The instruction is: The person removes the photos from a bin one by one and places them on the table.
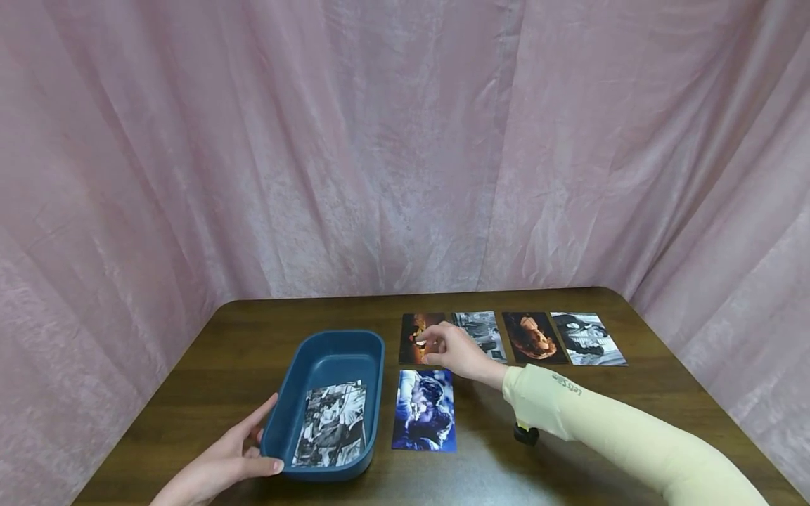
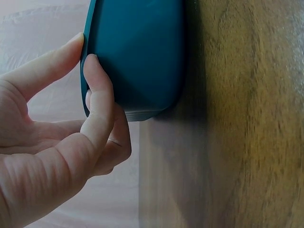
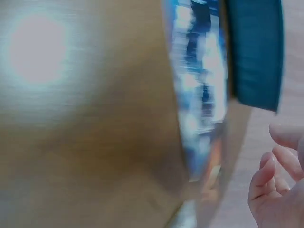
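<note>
Five photo prints (image 1: 534,339) lie on the wooden table (image 1: 240,351), outside the blue plastic bin (image 1: 346,367); at least one black-and-white print (image 1: 332,425) is inside. The left hand (image 1: 224,453) grips the bin's rim; the right hand (image 1: 463,350), loosely bent and empty, is over the black-and-orange print (image 1: 413,327).

Bin (image 1: 344,369) — teal-blue; photo (image 1: 332,425) inside — black-and-white; table (image 1: 253,330) brown, wood-grained; curtain (image 1: 405,147) pink; sleeve (image 1: 620,418) pale yellow.

Evenly and softly lit in the head view, mostly clear, with a pale sheen along the near part of the surface (image 1: 240,351) and dim shadow below the yellow sleeve (image 1: 633,429). Duller in the left wrist view, shadowed beside the blue tub (image 2: 137,52). Motion-blurred in the right wrist view, smearing a photo (image 3: 202,71), with round white glare at upper left.
</note>
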{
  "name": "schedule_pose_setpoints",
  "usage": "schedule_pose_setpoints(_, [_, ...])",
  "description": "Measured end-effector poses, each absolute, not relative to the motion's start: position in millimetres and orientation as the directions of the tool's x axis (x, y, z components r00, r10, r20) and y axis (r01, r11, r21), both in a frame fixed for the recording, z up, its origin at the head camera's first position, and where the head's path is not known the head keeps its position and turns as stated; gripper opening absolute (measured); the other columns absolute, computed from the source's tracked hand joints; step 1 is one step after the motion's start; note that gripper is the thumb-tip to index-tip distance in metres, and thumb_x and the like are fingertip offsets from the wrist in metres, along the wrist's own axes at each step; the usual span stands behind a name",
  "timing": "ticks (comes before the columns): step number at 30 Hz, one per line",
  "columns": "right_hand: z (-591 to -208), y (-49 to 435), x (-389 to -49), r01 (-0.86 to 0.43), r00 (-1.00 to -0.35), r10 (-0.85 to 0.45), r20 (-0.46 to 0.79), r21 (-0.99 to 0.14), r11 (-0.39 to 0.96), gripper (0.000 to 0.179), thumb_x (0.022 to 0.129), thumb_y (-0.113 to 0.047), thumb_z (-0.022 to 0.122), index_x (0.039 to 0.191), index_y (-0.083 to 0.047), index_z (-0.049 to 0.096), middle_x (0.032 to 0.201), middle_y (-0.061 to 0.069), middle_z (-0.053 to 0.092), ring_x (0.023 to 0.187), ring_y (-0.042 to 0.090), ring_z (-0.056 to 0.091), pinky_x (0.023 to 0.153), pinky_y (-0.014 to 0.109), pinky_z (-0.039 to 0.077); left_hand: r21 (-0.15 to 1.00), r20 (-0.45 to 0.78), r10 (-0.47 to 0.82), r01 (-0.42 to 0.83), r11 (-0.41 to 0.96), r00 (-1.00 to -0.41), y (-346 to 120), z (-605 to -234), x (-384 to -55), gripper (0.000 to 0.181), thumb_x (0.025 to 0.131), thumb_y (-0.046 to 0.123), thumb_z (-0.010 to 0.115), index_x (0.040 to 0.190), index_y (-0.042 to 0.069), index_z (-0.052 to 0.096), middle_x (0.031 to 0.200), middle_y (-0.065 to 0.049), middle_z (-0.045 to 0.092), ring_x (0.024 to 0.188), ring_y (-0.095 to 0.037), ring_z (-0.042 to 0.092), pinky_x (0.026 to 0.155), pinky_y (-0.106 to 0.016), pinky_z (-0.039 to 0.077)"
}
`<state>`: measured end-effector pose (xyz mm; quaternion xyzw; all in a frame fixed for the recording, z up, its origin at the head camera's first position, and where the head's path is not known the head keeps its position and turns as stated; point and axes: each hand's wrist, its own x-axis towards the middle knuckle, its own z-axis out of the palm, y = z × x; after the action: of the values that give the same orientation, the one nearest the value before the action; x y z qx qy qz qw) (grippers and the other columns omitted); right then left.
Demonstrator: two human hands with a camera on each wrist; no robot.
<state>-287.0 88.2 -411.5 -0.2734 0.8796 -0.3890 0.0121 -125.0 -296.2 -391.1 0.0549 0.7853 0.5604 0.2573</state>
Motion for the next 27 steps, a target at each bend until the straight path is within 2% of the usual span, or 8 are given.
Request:
schedule_pose_setpoints(6, [-374,41,-300,-0.507,-0.818,-0.541,0.194,-0.686,0.521,0.023,0.086,-0.013,0.075,0.109,-0.012,0.071,0.096,0.007,0.068,0.076,0.016,0.062,0.069,0.023,0.049,0.91,-0.34,0.376,-0.2,0.363,-0.862,-296,-390,-125,0.101,0.09,0.008,0.066,0.156,0.001,-0.011,0.106,-0.014,0.04,0.083,-0.017,0.059,0.082,-0.027,0.05])
schedule_pose_setpoints(9, [-358,15,-303,-0.522,-0.804,-0.557,0.205,-0.692,0.499,0.021,0.087,-0.015,0.075,0.108,-0.014,0.072,0.091,0.002,0.068,0.077,0.012,0.061,0.069,0.022,0.049,0.91,-0.335,0.376,-0.194,0.366,-0.864,-296,-391,-125,0.102,0.09,0.008,0.066,0.156,0.001,-0.01,0.107,-0.014,0.042,0.083,-0.017,0.06,0.082,-0.027,0.05])
schedule_pose_setpoints(15, [-341,-36,-305,-0.553,-0.784,-0.566,0.256,-0.703,0.448,0.02,0.088,-0.017,0.074,0.108,-0.014,0.072,0.087,0.0,0.069,0.075,0.008,0.06,0.068,0.02,0.048,0.907,-0.339,0.373,-0.196,0.371,-0.864,-295,-391,-128,0.1,0.091,0.009,0.065,0.156,0.001,-0.011,0.106,-0.014,0.046,0.084,-0.018,0.06,0.082,-0.03,0.051])
schedule_pose_setpoints(19, [-345,-67,-308,-0.524,-0.807,-0.527,0.265,-0.733,0.433,0.016,0.088,-0.019,0.074,0.104,-0.016,0.073,0.084,-0.002,0.069,0.072,0.006,0.059,0.066,0.017,0.046,0.906,-0.347,0.368,-0.208,0.368,-0.863,-296,-390,-128,0.1,0.091,0.009,0.064,0.156,0.001,-0.012,0.107,-0.015,0.048,0.085,-0.019,0.06,0.082,-0.032,0.051])
schedule_pose_setpoints(27, [-372,-115,-304,-0.385,-0.887,-0.386,0.252,-0.865,0.32,0.011,0.088,-0.02,0.074,0.097,-0.014,0.075,0.079,-0.002,0.066,0.068,0.005,0.056,0.062,0.02,0.046,0.901,-0.357,0.359,-0.216,0.376,-0.863,-296,-389,-126,0.1,0.092,0.01,0.064,0.157,0.003,-0.012,0.105,-0.012,0.045,0.072,-0.011,0.053,0.079,-0.03,0.05])
